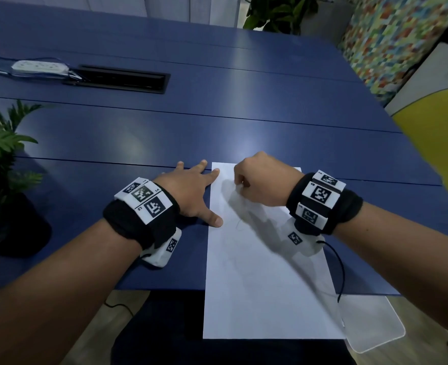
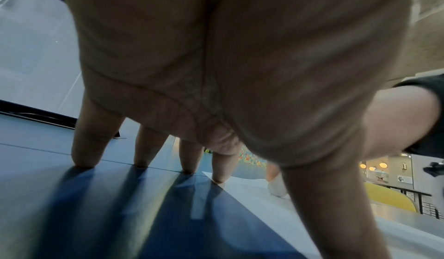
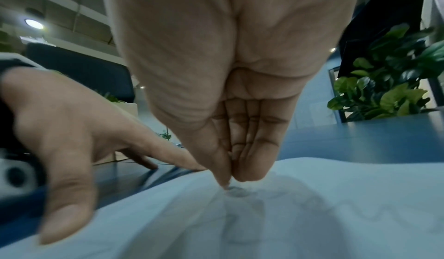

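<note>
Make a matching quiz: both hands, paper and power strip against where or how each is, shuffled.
1 left hand
2 right hand
3 paper
4 power strip

A far left on the table
B overhangs the near table edge
C spread flat at the paper's left edge
D curled, pinching a white bit

Pairs: 1-C, 2-D, 3-B, 4-A

No legible text, labels or numbers
</note>
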`<act>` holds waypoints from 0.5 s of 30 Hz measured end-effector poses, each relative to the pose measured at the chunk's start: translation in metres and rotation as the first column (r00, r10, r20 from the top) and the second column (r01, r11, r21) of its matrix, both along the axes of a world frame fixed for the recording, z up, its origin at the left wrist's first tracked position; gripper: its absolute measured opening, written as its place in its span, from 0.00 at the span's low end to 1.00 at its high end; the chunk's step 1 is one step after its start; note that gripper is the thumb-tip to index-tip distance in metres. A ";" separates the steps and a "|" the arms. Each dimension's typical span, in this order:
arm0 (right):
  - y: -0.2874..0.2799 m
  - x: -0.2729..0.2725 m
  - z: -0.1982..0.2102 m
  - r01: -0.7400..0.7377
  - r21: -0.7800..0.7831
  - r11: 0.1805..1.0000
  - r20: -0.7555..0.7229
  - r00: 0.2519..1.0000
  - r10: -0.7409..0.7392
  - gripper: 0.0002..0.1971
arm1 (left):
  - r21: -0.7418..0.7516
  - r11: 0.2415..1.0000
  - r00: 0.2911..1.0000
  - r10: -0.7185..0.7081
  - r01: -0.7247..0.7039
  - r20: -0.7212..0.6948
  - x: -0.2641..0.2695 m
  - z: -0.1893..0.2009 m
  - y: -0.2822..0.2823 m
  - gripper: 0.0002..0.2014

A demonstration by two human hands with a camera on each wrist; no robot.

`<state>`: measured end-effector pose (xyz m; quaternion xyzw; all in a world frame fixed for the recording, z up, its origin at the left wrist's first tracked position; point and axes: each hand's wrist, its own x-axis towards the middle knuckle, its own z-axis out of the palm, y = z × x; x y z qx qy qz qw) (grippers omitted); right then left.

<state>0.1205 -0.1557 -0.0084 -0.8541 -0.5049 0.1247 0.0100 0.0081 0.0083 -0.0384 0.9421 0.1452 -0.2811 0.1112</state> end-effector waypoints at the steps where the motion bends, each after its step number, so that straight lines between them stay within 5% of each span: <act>1: -0.001 -0.005 -0.001 -0.040 -0.009 0.999 -0.012 0.999 0.040 0.09 | 0.001 1.000 1.000 0.000 0.000 0.000 0.000 0.000 0.000 0.66; 15: -0.005 0.012 -0.001 0.031 0.027 0.999 0.007 1.000 -0.031 0.08 | 0.016 1.000 1.000 -0.010 0.010 -0.005 0.001 0.000 -0.001 0.67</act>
